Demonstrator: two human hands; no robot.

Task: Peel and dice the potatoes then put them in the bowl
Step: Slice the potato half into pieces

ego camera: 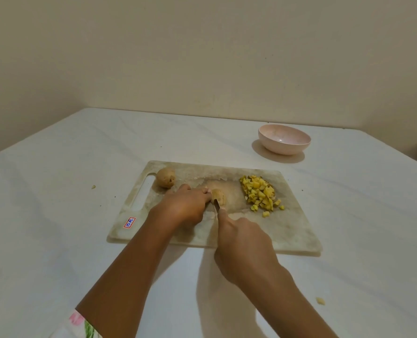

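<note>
Sticker at the near-left corner of the cutting board reads "10A". Left grip is curled on a potato piece mid-board. Right grip is clamped on the knife, blade at the piece. Dice pile sits board-right, a whole potato by the handle slot. Bowl stands well apart past the far-right edge, with a strip of counter between.

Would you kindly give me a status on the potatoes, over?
Left grip holds potato, right grip holds knife, blade on it. Dice piled on board, bowl empty, spare potato waiting. Nothing in the way.
</note>
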